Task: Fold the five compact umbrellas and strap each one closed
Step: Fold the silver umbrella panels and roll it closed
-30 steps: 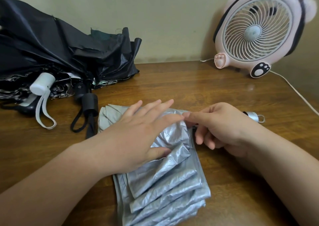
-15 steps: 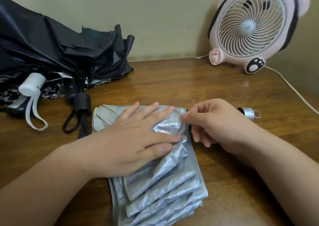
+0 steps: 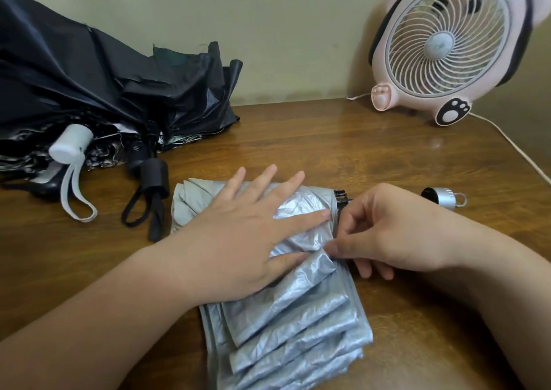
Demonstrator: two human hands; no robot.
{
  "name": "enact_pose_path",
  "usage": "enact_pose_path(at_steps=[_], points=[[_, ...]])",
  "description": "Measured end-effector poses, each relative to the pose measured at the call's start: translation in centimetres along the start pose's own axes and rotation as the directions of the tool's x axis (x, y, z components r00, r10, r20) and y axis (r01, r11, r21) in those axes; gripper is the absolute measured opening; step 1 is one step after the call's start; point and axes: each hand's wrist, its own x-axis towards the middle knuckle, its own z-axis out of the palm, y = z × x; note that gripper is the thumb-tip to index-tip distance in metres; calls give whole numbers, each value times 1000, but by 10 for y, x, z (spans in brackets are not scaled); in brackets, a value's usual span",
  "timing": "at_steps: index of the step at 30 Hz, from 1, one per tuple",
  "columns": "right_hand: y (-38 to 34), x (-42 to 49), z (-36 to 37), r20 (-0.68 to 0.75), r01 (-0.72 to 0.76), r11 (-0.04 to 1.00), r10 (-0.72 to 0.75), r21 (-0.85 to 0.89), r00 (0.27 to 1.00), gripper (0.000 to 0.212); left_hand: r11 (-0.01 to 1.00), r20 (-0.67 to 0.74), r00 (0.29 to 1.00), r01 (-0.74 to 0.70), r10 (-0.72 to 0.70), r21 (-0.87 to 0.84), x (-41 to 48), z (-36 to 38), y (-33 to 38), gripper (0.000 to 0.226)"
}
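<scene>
A brown wooden table (image 3: 328, 139) fills most of the view and meets a pale wall (image 3: 268, 17) at the back. At the back left, a heap of loose black umbrellas (image 3: 98, 76) lies on the table, with the crumpled cloth resting against the wall.

In the middle, close to the viewer, a silver umbrella (image 3: 298, 324) lies flat on the table. Its shiny panels are stacked in overlapping pleats that run toward the near edge, and black rib tips (image 3: 341, 196) stick out at its far right corner.

At the back right a pink fan (image 3: 447, 41) shaped like an animal stands upright, facing the viewer.

The person's left hand (image 3: 238, 240) lies palm down on the upper part of the silver umbrella. Its fingers are straight and spread, pressing the cloth flat. The right hand (image 3: 396, 228) is at the umbrella's right edge with its fingers curled. The thumb and forefinger pinch the edge of the cloth close to the left hand's fingertips.

A white handle (image 3: 71, 143) with a pale wrist strap (image 3: 74, 199) pokes out of the black heap. Beside it is a black handle (image 3: 153, 175) whose dark strap (image 3: 140, 211) lies just to the left of the silver umbrella.

A small silver cylinder (image 3: 441, 197) with a ring at its end lies on the table just beyond the right hand. A thin white cord (image 3: 512, 145) runs from the fan toward the right edge of the view.
</scene>
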Motion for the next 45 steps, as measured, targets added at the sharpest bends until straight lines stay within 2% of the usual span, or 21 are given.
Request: enact_pose_path(at_steps=[1, 2, 4, 5, 6, 8, 10, 12, 14, 15, 17, 18, 20, 22, 24, 26, 27, 28, 35, 41, 45], points=[[4, 3, 1, -120, 54, 998, -56, -19, 991, 26, 1000, 20, 1000, -1, 1, 1, -1, -2, 2, 62], [9, 7, 3, -294, 131, 989, -144, -64, 945, 26, 1000, 39, 999, -5, 5, 2, -1, -3, 4, 64], [14, 17, 6, -580, 259, 919, -388, -295, 716, 19, 1000, 59, 998, -28, 28, -3, -1, -5, 5, 65], [13, 22, 8, -596, 285, 853, -512, -438, 619, 12, 999, 61, 997, -48, 48, -13, -1, -4, 5, 63], [13, 29, 9, -539, 300, 787, -596, -539, 595, 8, 996, 55, 995, -76, 78, -39, -1, -3, 4, 60], [18, 43, 13, -347, 367, 725, -631, -583, 694, 24, 976, 6, 990, -138, 141, -168, -2, -3, 0, 56], [21, 48, 16, -220, 412, 784, -552, -464, 804, 32, 924, -175, 977, -174, 120, -341, -1, -4, -8, 53], [24, 48, 17, -217, 425, 809, -537, -407, 815, 37, 890, -435, 900, -176, -28, -420, -2, -5, -22, 36], [26, 47, 16, -241, 428, 815, -540, -391, 806, 39, 919, -504, 846, -43, -175, -392, 0, -7, -34, 25], [26, 47, 14, -242, 430, 821, -535, -377, 810, 38, 938, -451, 867, 51, -211, -343, 2, -8, -39, 33], [23, 46, 12, -223, 431, 828, -524, -358, 822, 38, 952, -226, 945, 179, -237, -250, 6, -10, -47, 64], [22, 46, 12, -202, 432, 826, -522, -363, 829, 41, 952, -119, 965, 202, -234, -231, 6, -11, -50, 74], [23, 45, 9, -171, 440, 824, -521, -358, 836, 45, 957, -10, 980, 192, -198, -216, 8, -14, -54, 75], [20, 44, 6, -157, 449, 822, -524, -351, 837, 48, 965, 0, 984, 174, -177, -196, 6, -15, -56, 72], [15, 44, 4, -117, 399, 786, -504, -472, 856, 55, 969, -8, 985, 169, -174, -178, 4, -15, -55, 72], [9, 44, 3, -53, 259, 636, -428, -727, 902, 64, 968, -14, 984, 171, -177, -181, 3, -13, -56, 71], [5, 44, 4, -53, 199, 572, -393, -796, 918, 64, 967, -14, 984, 174, -179, -188, 3, -13, -57, 71], [4, 43, 4, -61, 174, 558, -378, -812, 924, 62, 965, -11, 984, 174, -180, -194, 3, -13, -58, 71], [-10, 55, -13, -54, 220, 714, -340, -665, 939, 58, 976, -48, 981, 182, -189, -121, 1, -18, -53, 55], [-48, 65, -28, 83, 239, 830, -229, -503, 970, 54, 975, -126, 969, 204, -215, -89, -4, -30, -44, 51], [-52, 66, -36, 158, 232, 902, -185, -365, 970, 54, 976, -91, 981, 154, -170, -155, -13, -35, -47, 54]])
